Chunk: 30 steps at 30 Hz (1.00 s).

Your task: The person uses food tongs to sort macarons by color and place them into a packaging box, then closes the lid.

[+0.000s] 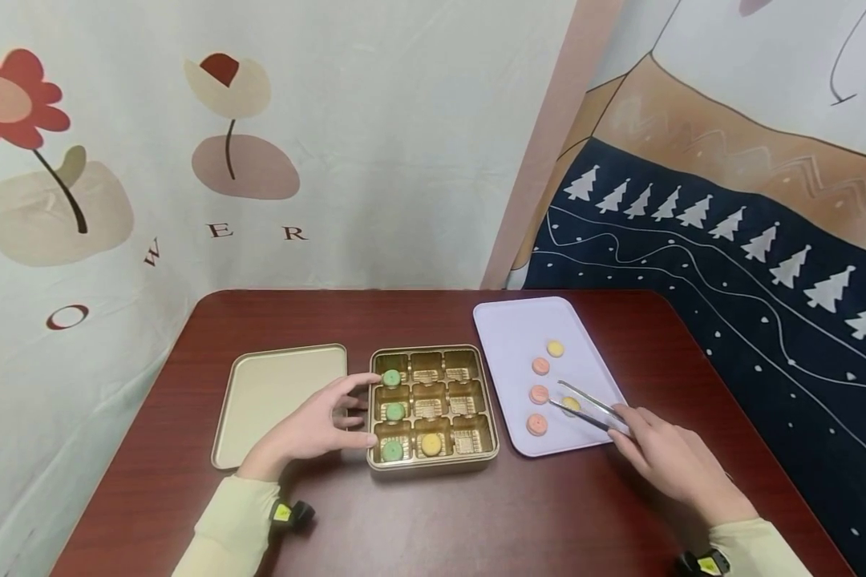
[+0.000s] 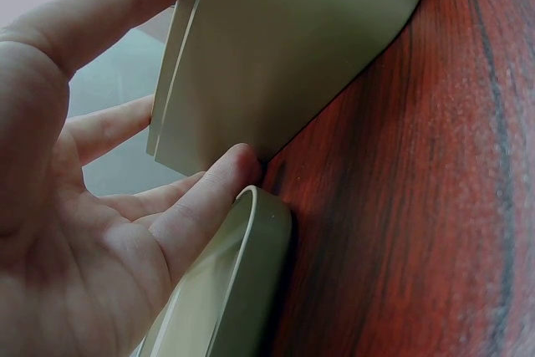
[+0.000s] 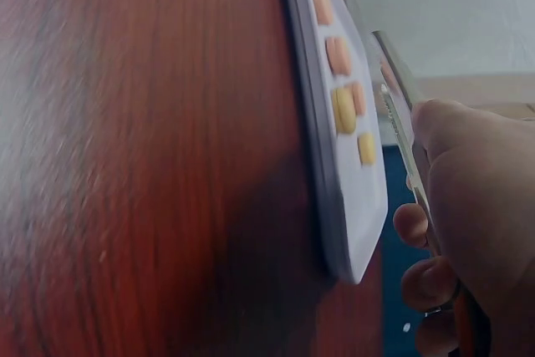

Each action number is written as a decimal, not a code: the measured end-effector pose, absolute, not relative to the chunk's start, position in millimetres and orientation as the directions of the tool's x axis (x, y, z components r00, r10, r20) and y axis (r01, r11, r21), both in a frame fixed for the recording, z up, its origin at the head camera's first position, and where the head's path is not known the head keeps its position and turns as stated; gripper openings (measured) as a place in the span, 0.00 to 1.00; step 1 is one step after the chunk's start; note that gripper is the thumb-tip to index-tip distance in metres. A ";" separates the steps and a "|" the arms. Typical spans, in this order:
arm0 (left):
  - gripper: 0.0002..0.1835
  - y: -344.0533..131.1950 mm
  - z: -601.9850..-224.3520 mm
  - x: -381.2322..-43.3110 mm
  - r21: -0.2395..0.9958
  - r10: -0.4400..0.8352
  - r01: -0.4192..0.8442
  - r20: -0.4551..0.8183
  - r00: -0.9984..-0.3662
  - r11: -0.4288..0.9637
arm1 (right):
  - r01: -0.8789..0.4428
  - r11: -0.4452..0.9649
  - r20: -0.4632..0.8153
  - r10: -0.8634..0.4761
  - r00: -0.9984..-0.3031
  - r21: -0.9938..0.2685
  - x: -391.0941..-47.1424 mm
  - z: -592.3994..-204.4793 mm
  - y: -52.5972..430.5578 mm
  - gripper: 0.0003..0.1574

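My left hand [image 1: 328, 421] rests its fingertips and thumb against the left side of a gold box [image 1: 436, 462] with divided compartments. Green macarons [image 1: 394, 411] occupy the box's left column, one per compartment, and a yellow macaron [image 1: 430, 445] sits in the front middle one. My right hand [image 1: 667, 457] holds metal tongs [image 1: 593, 401], their tips spread apart over a pale lilac tray [image 1: 508, 344]. Nothing shows between those tips. Three pink macarons [image 1: 537, 424] and two yellow macarons [image 1: 555, 349] lie on this tray; the tongs partly cover the nearer yellow one.
A flat gold lid [image 1: 289, 393] lies left of the box, partly behind my left hand. The dark red wooden table [image 1: 418, 529] ends at a printed curtain [image 1: 375, 160] at the back. Another patterned cloth [image 1: 693, 264] hangs along the right.
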<state>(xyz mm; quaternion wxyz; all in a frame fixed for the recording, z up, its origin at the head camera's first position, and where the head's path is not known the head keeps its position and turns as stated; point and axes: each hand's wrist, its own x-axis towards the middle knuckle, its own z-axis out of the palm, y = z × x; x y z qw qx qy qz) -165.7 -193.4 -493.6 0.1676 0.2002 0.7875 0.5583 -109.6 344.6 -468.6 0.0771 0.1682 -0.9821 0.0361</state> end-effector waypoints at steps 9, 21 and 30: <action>0.50 -193.3 -493.0 -165.3 0.945 0.506 0.127 -0.045 -0.862 0.300 | -0.295 0.953 0.123 -0.286 -0.950 -0.064 -103.7 -471.6 357.6 0.28; 0.49 -194.1 -492.9 -165.2 0.942 0.503 0.128 -0.048 -0.863 0.309 | -0.287 0.952 0.089 -0.279 -0.956 -0.108 -98.5 -478.1 361.8 0.26; 0.49 -194.0 -493.6 -165.0 0.942 0.503 0.135 -0.039 -0.863 0.306 | -0.333 0.940 0.173 -0.316 -0.933 -0.079 -99.0 -484.5 360.6 0.22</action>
